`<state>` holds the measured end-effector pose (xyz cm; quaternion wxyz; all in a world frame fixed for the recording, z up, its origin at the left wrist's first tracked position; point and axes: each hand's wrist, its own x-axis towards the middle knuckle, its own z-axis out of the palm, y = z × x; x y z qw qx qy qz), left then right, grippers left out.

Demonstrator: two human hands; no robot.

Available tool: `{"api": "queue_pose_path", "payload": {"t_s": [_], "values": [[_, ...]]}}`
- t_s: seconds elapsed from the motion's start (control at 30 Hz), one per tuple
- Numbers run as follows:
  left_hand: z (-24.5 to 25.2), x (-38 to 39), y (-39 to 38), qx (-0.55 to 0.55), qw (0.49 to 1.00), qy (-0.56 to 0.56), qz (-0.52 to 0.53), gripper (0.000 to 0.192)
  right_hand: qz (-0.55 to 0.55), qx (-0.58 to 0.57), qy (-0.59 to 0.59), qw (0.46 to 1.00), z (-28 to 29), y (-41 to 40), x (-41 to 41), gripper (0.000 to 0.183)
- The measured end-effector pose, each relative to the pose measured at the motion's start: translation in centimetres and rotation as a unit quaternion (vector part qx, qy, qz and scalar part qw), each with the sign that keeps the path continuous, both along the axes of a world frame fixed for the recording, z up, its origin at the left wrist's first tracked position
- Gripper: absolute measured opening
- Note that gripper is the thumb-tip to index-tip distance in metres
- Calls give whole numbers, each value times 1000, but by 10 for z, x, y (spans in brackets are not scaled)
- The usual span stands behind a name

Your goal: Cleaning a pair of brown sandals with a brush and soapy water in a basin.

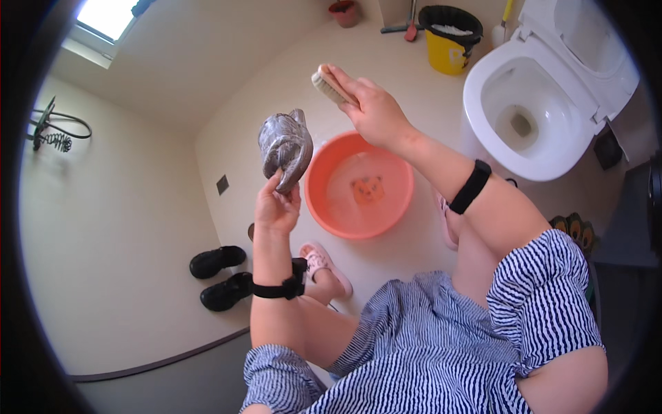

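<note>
My left hand (279,207) grips a wet grey shoe (285,147) by its heel end, with whitish streaks on its surface. The thumb reaches into the shoe's opening. My right hand (376,111) holds a scrubbing brush (333,87) with pale bristles and a light-coloured back; the bristles face down and left, apart from the shoe. Below and between my hands, an orange plastic basin (316,207) stands on the floor. Water appears to lie in it, over a printed animal face on its bottom.
A white toilet (473,124) with its lid raised stands at the right. Behind it is a yellow bucket (442,54) lined with a black bag. Black shoes (217,262) rest by the left wall. My feet wear pink slippers (323,261) beside the basin. A floor drain (222,185) lies left.
</note>
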<state>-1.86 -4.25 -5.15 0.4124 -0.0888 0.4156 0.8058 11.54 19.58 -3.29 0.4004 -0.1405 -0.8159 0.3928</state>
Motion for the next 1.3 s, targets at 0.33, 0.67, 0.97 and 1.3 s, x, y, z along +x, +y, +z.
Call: {"api": "queue_pose_path", "payload": {"t_s": [0.33,0.67,0.97,1.3], "values": [[-43,-25,-57,-201,974,14,-104,15,-30,116,3,993,-2,15,27,73],[-34,-56,-29,-396,843,164,-325,28,37,211,-12,977,0,-3,14,80],[-166,-131,-30,-351,786,202,-467,56,179,386,-363,829,-34,5,-39,61],[-279,-143,-26,-381,645,455,-481,75,194,157,-566,785,-206,-11,-97,67]]}}
